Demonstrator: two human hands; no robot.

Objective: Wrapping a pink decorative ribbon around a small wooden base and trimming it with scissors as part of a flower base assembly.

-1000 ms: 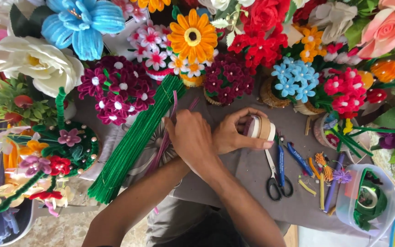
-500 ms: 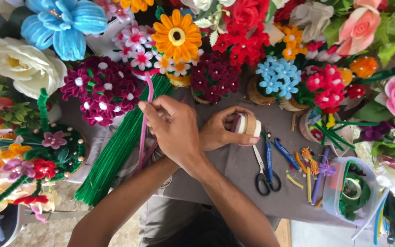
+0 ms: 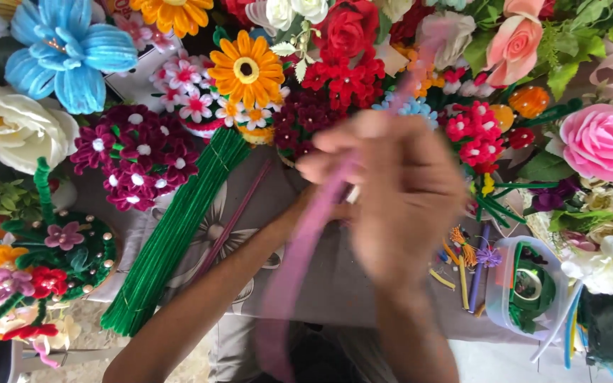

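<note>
My right hand (image 3: pixel 399 198) is raised close to the camera and blurred by motion. It is closed on a long pink pipe cleaner (image 3: pixel 299 262) that slants from the upper right down to the lower left. My left forearm reaches in from the lower left, and my left hand (image 3: pixel 305 213) is almost wholly hidden behind the right one. What it holds cannot be seen. Left of both hands, a thick bundle of green pipe cleaners (image 3: pixel 172 241) lies on the grey cloth (image 3: pixel 335 291), with one dark pink stem (image 3: pixel 232 223) beside it.
Handmade pipe-cleaner flowers ring the work area: a blue one (image 3: pixel 65 50), an orange daisy (image 3: pixel 246 67), red blooms (image 3: pixel 345 42), a pink rose (image 3: pixel 604 138). A clear plastic tub (image 3: pixel 494 284) of green tape rolls stands at the right, with short coloured stems (image 3: pixel 462 273) beside it.
My right hand has risen toward the camera and moved right, drawing the pink pipe cleaner up with it. It now covers the tape roll, the scissors and most of my left hand.
</note>
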